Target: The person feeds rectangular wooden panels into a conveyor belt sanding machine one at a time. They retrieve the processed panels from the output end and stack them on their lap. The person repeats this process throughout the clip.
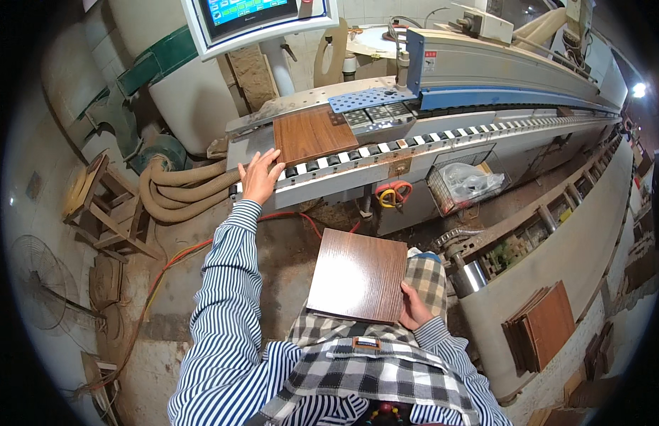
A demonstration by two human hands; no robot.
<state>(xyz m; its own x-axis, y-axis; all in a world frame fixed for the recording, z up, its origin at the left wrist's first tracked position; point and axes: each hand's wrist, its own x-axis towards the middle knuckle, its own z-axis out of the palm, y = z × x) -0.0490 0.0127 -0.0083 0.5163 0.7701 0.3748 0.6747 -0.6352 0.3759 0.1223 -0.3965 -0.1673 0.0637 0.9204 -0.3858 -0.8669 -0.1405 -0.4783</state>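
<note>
My left hand (260,177) reaches out with its fingers stretched and spread, at the left edge of a brown wood-grain panel (314,135). That panel lies flat on the infeed end of a long machine, partly over the roller track (336,160). Close to my body, my right hand (414,309) grips the right edge of another dark wood-grain panel (359,273). Light glares off its left side, and it is held above my lap and checkered apron (386,369). My right fingers are partly hidden behind the panel.
A stack of brown panels (542,326) rests on a conveyor belt (478,312) at right. Under the track hangs a wire basket (468,181) with plastic inside. Thick hoses (180,188), a wooden stool (106,206) and a fan (38,280) stand left; a screen (251,14) hangs above.
</note>
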